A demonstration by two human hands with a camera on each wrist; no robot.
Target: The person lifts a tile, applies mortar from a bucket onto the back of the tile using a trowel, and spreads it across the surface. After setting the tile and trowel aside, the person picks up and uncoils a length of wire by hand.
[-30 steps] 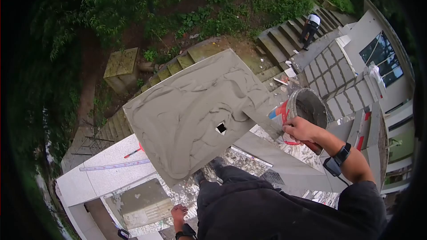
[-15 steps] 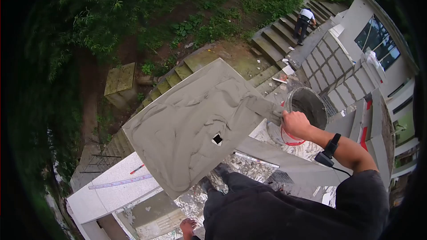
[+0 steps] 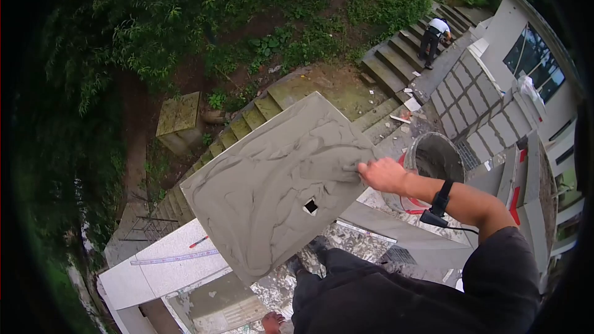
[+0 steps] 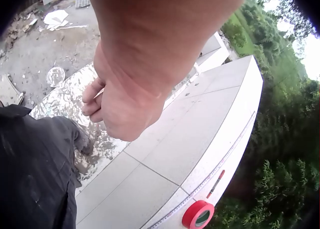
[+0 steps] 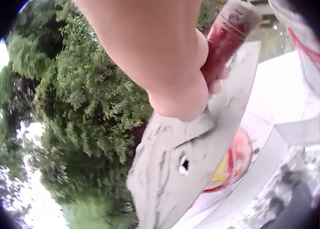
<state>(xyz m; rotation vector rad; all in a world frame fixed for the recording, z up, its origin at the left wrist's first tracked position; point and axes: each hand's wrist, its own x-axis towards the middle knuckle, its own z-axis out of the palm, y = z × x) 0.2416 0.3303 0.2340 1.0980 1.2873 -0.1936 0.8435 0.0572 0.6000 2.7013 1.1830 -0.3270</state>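
Note:
A rectangular slab covered in wet grey mortar [image 3: 247,201], with a small square hole near its right side, lies in front of me. My right hand [image 3: 385,175] grips a trowel by its red handle [image 5: 224,46]. The trowel's blade [image 5: 200,128] lies flat against the mortar, close to the hole, and is smeared with the same grey. My left hand [image 4: 127,101] hangs low beside my leg, fingers loosely curled, holding nothing.
A mortar-stained bucket [image 3: 456,156] stands right of the slab. On the pale ledge at left lie a measuring strip [image 4: 220,161], a red pen [image 4: 216,184] and a roll of red tape [image 4: 199,214]. A person [image 3: 433,40] bends over on the far steps.
The right hand has moved left with the trowel, from beside the bucket in over the slab, and the blade has slid across the mortar. The left hand still hangs low.

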